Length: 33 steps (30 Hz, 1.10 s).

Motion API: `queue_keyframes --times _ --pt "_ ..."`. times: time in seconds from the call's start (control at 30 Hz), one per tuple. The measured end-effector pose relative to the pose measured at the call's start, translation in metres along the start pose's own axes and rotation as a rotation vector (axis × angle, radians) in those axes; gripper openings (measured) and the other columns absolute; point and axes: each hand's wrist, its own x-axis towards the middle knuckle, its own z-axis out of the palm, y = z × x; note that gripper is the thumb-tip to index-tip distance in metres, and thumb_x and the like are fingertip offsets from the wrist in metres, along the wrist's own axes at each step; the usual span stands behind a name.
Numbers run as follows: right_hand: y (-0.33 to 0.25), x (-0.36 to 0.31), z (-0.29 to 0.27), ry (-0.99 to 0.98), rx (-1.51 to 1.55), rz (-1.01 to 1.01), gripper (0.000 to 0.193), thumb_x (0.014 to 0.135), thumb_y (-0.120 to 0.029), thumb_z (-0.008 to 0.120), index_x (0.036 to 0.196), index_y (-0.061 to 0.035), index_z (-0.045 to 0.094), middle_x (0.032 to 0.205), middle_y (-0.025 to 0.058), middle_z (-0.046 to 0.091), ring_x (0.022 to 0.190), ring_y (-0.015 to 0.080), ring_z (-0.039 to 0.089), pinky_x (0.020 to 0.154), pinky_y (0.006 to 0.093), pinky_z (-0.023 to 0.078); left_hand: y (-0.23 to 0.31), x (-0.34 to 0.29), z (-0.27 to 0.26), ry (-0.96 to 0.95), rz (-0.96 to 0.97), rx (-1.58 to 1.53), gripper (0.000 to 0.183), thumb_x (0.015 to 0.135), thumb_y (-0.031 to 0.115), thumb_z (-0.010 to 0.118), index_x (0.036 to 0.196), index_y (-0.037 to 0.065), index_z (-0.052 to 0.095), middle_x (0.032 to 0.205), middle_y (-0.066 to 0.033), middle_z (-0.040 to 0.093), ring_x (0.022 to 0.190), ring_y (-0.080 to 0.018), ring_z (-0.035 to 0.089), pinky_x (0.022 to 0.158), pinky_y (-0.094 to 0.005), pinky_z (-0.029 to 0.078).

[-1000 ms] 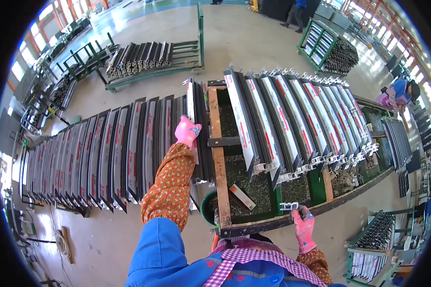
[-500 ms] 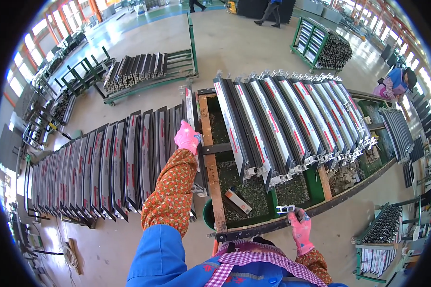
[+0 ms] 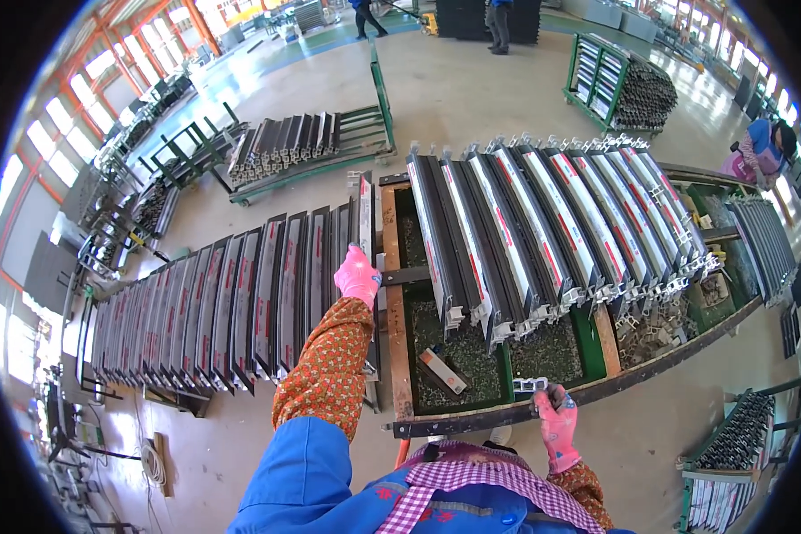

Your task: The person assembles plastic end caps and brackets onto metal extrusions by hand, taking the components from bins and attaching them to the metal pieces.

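My left hand [image 3: 358, 278], in a pink glove and a patterned oversleeve, is closed around a long, light metal profile [image 3: 366, 218] at the right end of a row of dark profiles [image 3: 267, 294]. The hand covers part of that profile. Low on the right, my right hand [image 3: 557, 434], also in a pink glove with dark fingertips, pinches a small pale bracket-like connector [image 3: 530, 385]. That piece is held over the front rail of the bench [image 3: 498, 412], its end pointing left. Beyond it, a second row of white-and-black profiles [image 3: 543, 227] lies across the bench.
The bench frame has green-lined bins; one holds a small carton [image 3: 442, 370], another a heap of metal connectors [image 3: 657, 334]. Loaded carts [image 3: 618, 84] stand on the far floor and at right [image 3: 730, 454]. A co-worker [image 3: 761, 151] bends at the far right.
The view has turned slightly, so the left row and far carts appear farther right. Both hands keep their holds. A person walking at the back has shifted.
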Motion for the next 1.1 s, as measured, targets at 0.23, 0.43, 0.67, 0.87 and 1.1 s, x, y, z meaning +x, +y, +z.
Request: queue_keyframes --times 0.23,0.43,0.67,0.87,1.1 --pt "-0.001 0.006 -0.02 0.036 0.038 -0.037 0.015 0.087 -0.014 0.059 0.093 -0.001 0.057 0.073 -0.0019 0.055 0.063 0.0045 0.049 0.059 0.0197 0.04 0.008 -0.004 -0.021 0.053 -0.077 0.057 0.052 0.067 0.026 0.071 0.107 0.004 0.045 0.085 -0.0168 0.064 0.085 -0.0369 0.062 0.074 -0.0438 0.049" --pt "0.005 0.006 -0.037 0.028 0.105 -0.033 0.015 0.086 -0.012 0.06 0.095 -0.0008 0.057 0.076 -0.0024 0.055 0.066 0.0043 0.048 0.06 0.0189 0.039 0.047 -0.008 -0.027 -0.017 -0.047 0.064 0.054 0.07 0.025 0.071 0.111 0.001 0.047 0.088 -0.0183 0.065 0.088 -0.0358 0.062 0.077 -0.0426 0.048" --pt "0.008 -0.008 -0.064 0.123 0.096 -0.018 0.016 0.084 -0.012 0.062 0.094 -0.0006 0.057 0.079 -0.0027 0.055 0.069 0.0037 0.047 0.061 0.0184 0.038 0.067 0.006 0.026 -0.08 -0.099 -0.148 0.052 0.069 0.024 0.07 0.111 0.003 0.048 0.09 -0.0176 0.065 0.091 -0.0358 0.061 0.08 -0.0419 0.047" --pt "0.001 -0.021 -0.066 0.228 0.021 0.014 0.019 0.085 -0.014 0.061 0.096 0.0003 0.057 0.076 -0.0017 0.055 0.066 0.0047 0.049 0.059 0.0193 0.04 0.064 0.012 0.039 -0.074 0.033 -0.111 0.062 0.071 0.042 0.067 0.114 0.002 0.048 0.094 -0.0177 0.064 0.092 -0.0356 0.06 0.08 -0.0433 0.047" --pt "-0.012 -0.024 -0.05 0.229 -0.038 0.019 0.016 0.086 -0.012 0.058 0.096 0.0006 0.057 0.075 -0.0008 0.055 0.062 0.0059 0.049 0.056 0.0206 0.041 -0.046 0.077 0.102 -0.038 0.083 -0.372 0.049 0.085 0.047 0.05 0.098 0.001 0.06 0.093 -0.0232 0.062 0.093 -0.0405 0.058 0.081 -0.0444 0.047"
